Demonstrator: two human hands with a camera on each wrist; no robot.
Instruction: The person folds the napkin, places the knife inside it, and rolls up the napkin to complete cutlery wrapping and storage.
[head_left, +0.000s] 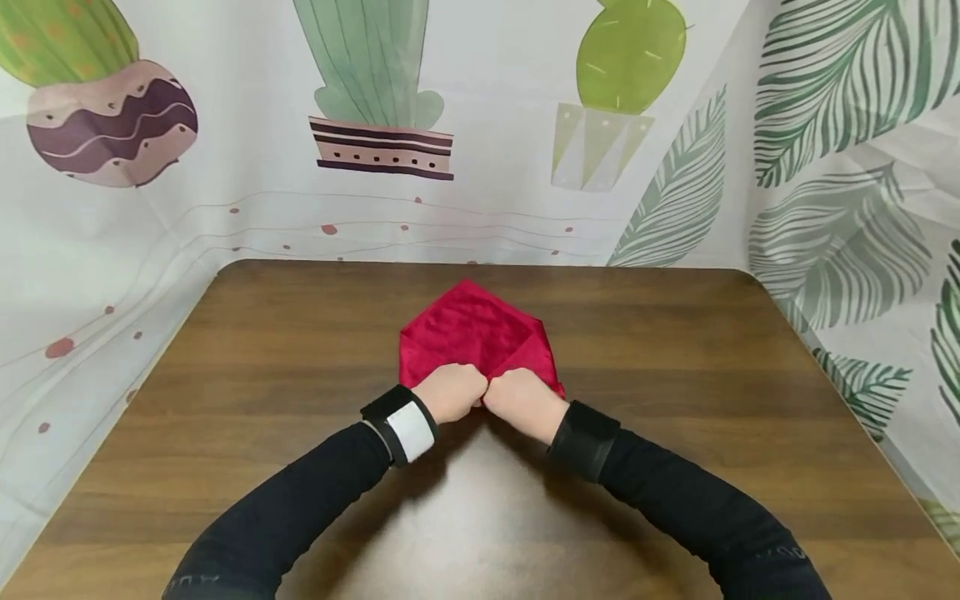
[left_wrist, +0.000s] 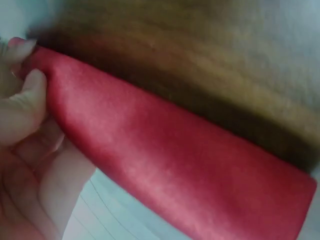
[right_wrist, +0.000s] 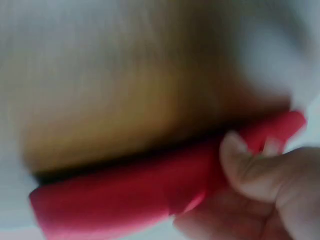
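Observation:
A folded piece of red, satiny cloth [head_left: 472, 325] is held over the middle of the brown table, its far corner pointing away from me. My left hand [head_left: 452, 392] pinches its near edge, and my right hand [head_left: 527, 403] grips the same edge just beside it, the two fists meeting. In the left wrist view the thumb [left_wrist: 34, 92] presses on the cloth [left_wrist: 150, 145], which stretches off to the right as a smooth fold. The right wrist view is blurred; there the thumb [right_wrist: 245, 162] lies on the red cloth [right_wrist: 120, 195].
The wooden table [head_left: 262, 358] has rounded far corners. Behind it and along its sides hangs a white sheet [head_left: 510, 158] printed with cacti and leaves. Both forearms, in black sleeves [head_left: 300, 500] with dark wrist bands [head_left: 585, 440], reach in from the near side.

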